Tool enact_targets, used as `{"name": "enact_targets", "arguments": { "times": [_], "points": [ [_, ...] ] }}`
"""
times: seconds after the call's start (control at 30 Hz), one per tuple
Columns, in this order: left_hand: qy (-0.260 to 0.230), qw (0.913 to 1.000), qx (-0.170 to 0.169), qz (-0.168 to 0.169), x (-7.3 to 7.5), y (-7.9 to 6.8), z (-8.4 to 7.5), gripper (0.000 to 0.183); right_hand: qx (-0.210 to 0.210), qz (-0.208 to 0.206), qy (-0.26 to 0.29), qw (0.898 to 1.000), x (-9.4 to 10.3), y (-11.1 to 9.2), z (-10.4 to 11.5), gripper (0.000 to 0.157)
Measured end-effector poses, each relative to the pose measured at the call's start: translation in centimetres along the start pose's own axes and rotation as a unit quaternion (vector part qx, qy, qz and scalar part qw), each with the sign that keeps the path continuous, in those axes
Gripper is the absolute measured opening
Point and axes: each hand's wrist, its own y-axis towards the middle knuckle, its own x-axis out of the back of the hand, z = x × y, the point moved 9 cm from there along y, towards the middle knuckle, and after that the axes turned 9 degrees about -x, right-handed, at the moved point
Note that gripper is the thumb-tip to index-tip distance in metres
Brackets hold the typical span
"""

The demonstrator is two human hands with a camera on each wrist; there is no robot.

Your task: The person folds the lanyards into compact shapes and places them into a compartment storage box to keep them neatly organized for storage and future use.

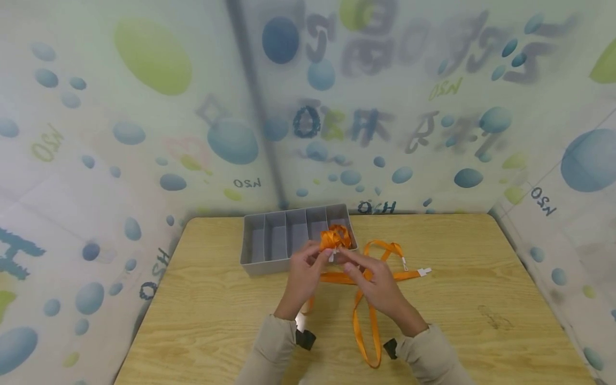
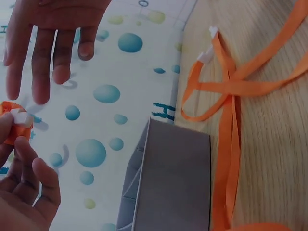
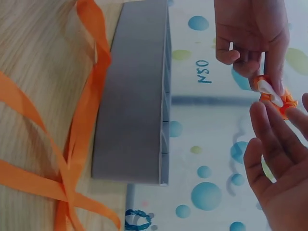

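Observation:
A rolled-up orange lanyard [image 1: 329, 239] with a white plastic clip is pinched between the thumb and fingers of my left hand [image 1: 303, 270], above the front of a grey divided box [image 1: 267, 267]. My right hand [image 1: 380, 283] is beside it, fingers mostly extended and fingertips close to the roll. In the right wrist view the white clip [image 3: 269, 91] shows under the left thumb. The left wrist view has the right hand [image 2: 62, 24] with its fingers apart from one another. Another orange lanyard bundle [image 1: 344, 233] lies in the box's rightmost compartment.
Loose orange lanyards [image 1: 370, 321] lie crossed on the wooden table [image 1: 202, 321], in front of the box and to its right. Their white clip ends [image 1: 424, 271] point rightward. A patterned wall [image 1: 317, 171] stands right behind the box, with more wall at both sides.

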Motion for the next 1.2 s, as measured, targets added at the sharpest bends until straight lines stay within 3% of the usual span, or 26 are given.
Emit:
{"name": "enact_targets", "arguments": {
  "times": [0.13, 0.27, 0.57, 0.73, 0.93, 1.2],
  "points": [
    [0.016, 0.9990, 0.008, -0.040, 0.4, -0.1, 3.1, 0.012, -0.035, -0.040, -0.025, 0.998, 0.4, 0.1, -2.1, 0.034],
    [0.032, 0.9977, 0.018, -0.057, 0.8, -0.2, 4.6, 0.015, -0.079, -0.069, -0.048, 0.993, 0.7, -0.1, -4.5, 0.033],
    [0.084, 0.9952, 0.015, -0.047, 1.1, 0.5, 6.6, 0.016, -0.118, -0.085, -0.049, 0.988, 0.7, 0.2, -7.5, 0.042],
    [0.106, 0.9923, 0.049, -0.041, 1.4, 0.6, 8.3, 0.015, -0.150, -0.067, -0.090, 0.982, 0.1, 0.7, -8.6, 0.044],
    [0.140, 0.9866, 0.078, -0.029, 1.6, 0.7, 9.2, 0.014, -0.171, -0.047, -0.148, 0.973, -0.3, 1.3, -9.5, 0.044],
    [0.185, 0.9784, 0.092, -0.005, 1.6, 1.2, 10.0, 0.016, -0.206, -0.062, -0.108, 0.971, 0.0, 1.8, -10.4, 0.040]
  ]
}}
